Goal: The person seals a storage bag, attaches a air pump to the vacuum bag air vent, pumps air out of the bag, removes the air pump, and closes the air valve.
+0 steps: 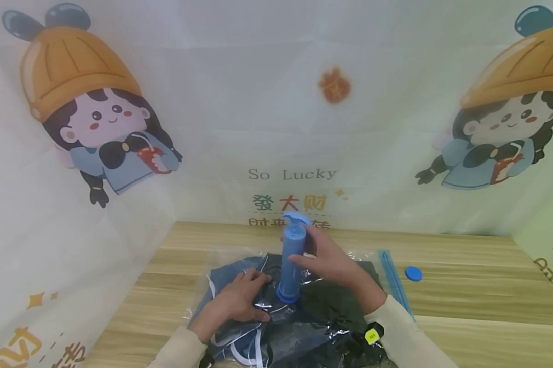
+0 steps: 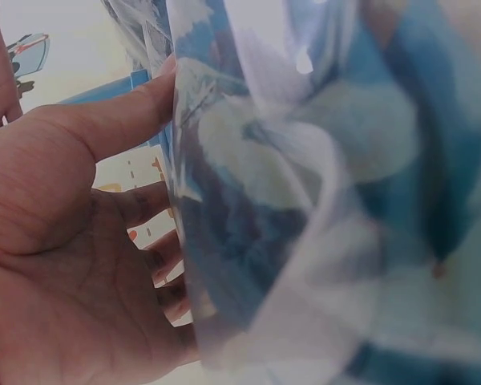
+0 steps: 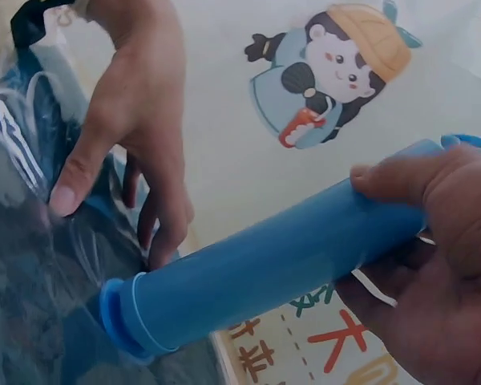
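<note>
A blue hand pump (image 1: 291, 271) stands nearly upright with its base on a clear plastic storage bag (image 1: 299, 335). Dark and blue clothes with white trim lie inside the bag. My right hand (image 1: 329, 255) grips the upper part of the pump's barrel, thumb on the near side. In the right wrist view the pump's flanged base (image 3: 136, 317) meets the plastic. To the left of the pump, my left hand (image 1: 239, 301) rests on the bag with its fingers spread. The left wrist view has that hand's fingertips (image 2: 167, 80) against the plastic.
A blue zip strip (image 1: 394, 281) runs along the bag's right edge. Beyond it a round blue cap (image 1: 413, 273) lies on the wooden table (image 1: 469, 286). A printed cloth backdrop (image 1: 373, 153) rises behind and on both sides.
</note>
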A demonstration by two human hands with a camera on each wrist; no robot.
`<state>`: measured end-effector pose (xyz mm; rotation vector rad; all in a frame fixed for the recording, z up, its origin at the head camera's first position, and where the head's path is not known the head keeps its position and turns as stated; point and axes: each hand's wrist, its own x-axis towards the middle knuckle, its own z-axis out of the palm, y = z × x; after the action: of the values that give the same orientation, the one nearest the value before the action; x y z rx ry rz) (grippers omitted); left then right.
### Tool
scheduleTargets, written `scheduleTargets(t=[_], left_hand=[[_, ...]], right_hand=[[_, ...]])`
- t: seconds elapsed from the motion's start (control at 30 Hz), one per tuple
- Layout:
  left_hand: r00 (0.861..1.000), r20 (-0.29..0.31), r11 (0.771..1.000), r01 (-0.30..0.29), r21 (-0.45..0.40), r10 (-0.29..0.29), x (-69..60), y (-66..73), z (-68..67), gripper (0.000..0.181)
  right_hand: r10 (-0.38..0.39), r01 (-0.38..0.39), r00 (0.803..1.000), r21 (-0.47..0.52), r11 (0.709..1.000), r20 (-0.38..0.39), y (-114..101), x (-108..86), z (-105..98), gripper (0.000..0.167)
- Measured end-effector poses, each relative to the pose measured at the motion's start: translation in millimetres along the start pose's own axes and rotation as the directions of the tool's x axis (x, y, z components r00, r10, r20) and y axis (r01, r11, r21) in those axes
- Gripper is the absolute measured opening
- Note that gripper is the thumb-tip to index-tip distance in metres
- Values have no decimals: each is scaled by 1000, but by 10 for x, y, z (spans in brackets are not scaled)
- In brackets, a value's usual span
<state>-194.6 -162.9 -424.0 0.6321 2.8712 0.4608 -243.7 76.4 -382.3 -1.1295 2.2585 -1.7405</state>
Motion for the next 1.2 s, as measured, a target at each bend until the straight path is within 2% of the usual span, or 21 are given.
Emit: scheduleTargets(t=[0.1, 0.2, 0.33, 0.43, 0.5, 0.6, 0.67, 0.73, 0.8, 0.93, 1.03, 1.1, 1.2], left_hand=[[1000, 2, 1000, 3, 1, -3, 1, -2, 4, 81], [1000, 4, 1000, 8, 1, -8, 0, -2, 6, 81], [1000, -1, 1000, 11, 1, -11, -1, -1, 6, 81], [1000, -6, 1000, 12, 1, -12, 0, -1, 8, 81], [1000, -6, 1000, 10, 0, -10, 3, -2, 10, 81], [1000, -1, 1000, 9, 1, -9, 4, -4, 10, 81], [1000, -1, 1000, 8, 3, -8, 3, -7, 10, 81], [1000, -3, 1000, 6, 6, -6, 1, -8, 11, 81], [1000, -8, 1000, 4, 5, -4, 2, -9, 14, 82], [1000, -7, 1000, 5, 5, -5, 9, -18, 26, 81], [1000, -3, 1000, 6, 7, -6, 13, -24, 34, 81], [1000, -5, 1000, 3, 13, -3, 15, -26, 35, 81], [1000, -6, 1000, 7, 9, -7, 4, -22, 31, 81]], right_hand=[[-11, 3, 997, -103, 995, -78, 0, 9, 47, 67], [10, -40, 984, -165, 985, -180, 2, 26, 129, 66], [32, -112, 945, -230, 967, -324, 19, 67, 254, 61], [23, -122, 925, -240, 963, -378, 28, 88, 312, 66], [37, -118, 931, -205, 972, -363, 39, 84, 324, 74], [95, -117, 962, -71, 991, -257, 34, 54, 293, 83], [114, -111, 979, 25, 993, -167, 21, 31, 239, 79], [95, -87, 992, 97, 991, -85, -6, 18, 169, 73], [52, -49, 998, 117, 992, -28, -35, 12, 95, 69], [-11, 9, 999, 57, 998, 40, -89, 4, -7, 62], [-2, 3, 1000, -48, 999, 16, -121, -3, -21, 60], [16, -21, 999, -117, 993, -49, -134, -3, 0, 62], [20, -52, 985, -190, 980, -169, -149, 8, 73, 69]])
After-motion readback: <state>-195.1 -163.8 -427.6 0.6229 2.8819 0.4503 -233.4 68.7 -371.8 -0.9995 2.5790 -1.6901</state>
